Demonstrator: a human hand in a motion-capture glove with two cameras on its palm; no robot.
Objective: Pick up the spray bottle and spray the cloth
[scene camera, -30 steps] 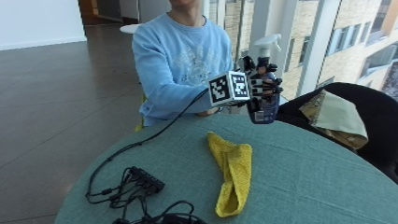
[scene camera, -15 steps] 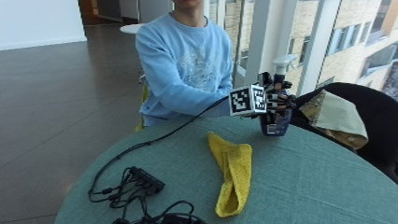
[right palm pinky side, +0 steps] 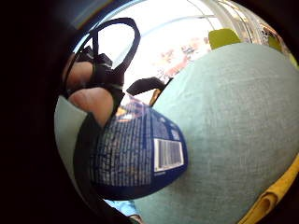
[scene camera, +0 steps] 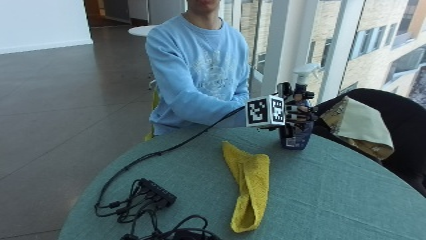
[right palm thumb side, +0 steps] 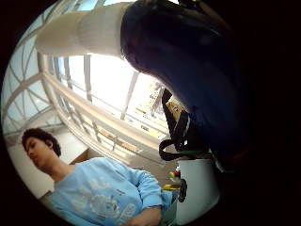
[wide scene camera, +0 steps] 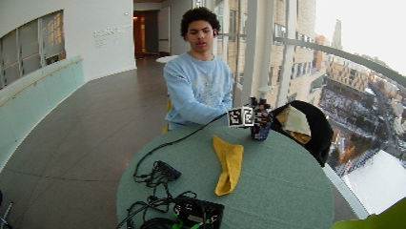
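Outside view, spray bottle (scene camera: 297, 131) lowered onto table (scene camera: 346, 190), right hand (scene camera: 293, 111) still gripping

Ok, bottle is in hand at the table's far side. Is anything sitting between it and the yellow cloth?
Nothing visible. The right hand grips the spray bottle, which stands on or just above the green table. The yellow cloth lies beside it with only bare tabletop between. The cable bundle lies beyond the cloth, out of the path.

Round table (scene camera: 346, 200) under a green cloth cover, lower half of frame. Brown polished floor (scene camera: 60, 100) on the left. White wall (scene camera: 40, 22) upper left. Tall windows (scene camera: 393, 45) with white mullions upper right, daylight, buildings outside. Dark chair (scene camera: 406, 130) draped in beige fabric at right edge. Wide view: curved corridor, glass balustrade (wide scene camera: 38, 90) left.
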